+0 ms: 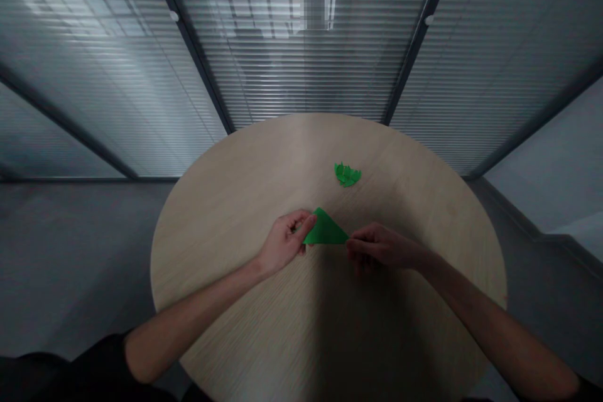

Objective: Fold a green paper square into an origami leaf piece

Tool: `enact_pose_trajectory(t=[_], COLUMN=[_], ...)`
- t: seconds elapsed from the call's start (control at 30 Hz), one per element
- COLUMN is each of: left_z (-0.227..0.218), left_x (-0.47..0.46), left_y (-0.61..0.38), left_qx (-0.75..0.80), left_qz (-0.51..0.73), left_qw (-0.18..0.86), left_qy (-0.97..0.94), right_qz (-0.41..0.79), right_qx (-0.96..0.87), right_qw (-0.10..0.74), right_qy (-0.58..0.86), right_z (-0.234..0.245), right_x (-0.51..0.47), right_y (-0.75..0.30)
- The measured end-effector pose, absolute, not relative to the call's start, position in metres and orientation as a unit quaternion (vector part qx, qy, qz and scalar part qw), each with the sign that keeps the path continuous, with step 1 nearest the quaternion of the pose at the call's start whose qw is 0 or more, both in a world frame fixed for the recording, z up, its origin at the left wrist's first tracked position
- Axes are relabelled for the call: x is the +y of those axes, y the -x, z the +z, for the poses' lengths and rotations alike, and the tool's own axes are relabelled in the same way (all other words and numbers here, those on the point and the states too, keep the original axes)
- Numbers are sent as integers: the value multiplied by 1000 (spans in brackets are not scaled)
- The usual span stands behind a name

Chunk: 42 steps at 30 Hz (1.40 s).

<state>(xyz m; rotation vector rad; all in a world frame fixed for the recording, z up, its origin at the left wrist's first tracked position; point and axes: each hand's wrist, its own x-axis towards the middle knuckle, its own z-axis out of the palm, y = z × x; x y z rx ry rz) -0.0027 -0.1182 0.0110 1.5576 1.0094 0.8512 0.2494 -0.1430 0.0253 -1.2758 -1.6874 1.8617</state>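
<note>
A green paper folded into a triangle [325, 232] lies on the round wooden table [235, 213], near its middle. My left hand [284, 240] pinches the triangle's left edge with thumb and fingers. My right hand [384, 246] pinches its right corner, fingers pressed together. Both forearms reach in from the near edge of the table.
A small pile of folded green paper pieces [347, 174] sits farther back on the table, right of centre. Glass walls with horizontal blinds [301, 44] rise behind the table. Grey floor [70, 264] lies to the left and right of it.
</note>
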Motion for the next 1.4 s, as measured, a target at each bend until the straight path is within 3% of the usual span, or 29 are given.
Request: enact_pose_trajectory(t=[0.27,0.77,1.4], left_z=[14,20,23], left_x=[-120,-124,-126], left_y=[2,-3,-5], left_qx=[415,407,402], left_qz=[352,355,326], left_qw=[531,535,523], left_qy=[-650,-650,-677], right_qz=[655,594,592], right_qx=[-607,-616,-618], right_qw=[158,248,251], right_qy=[421,454,452], right_z=[26,28,28], right_x=[-142,-149,-152], right_y=[-254,-236,-231])
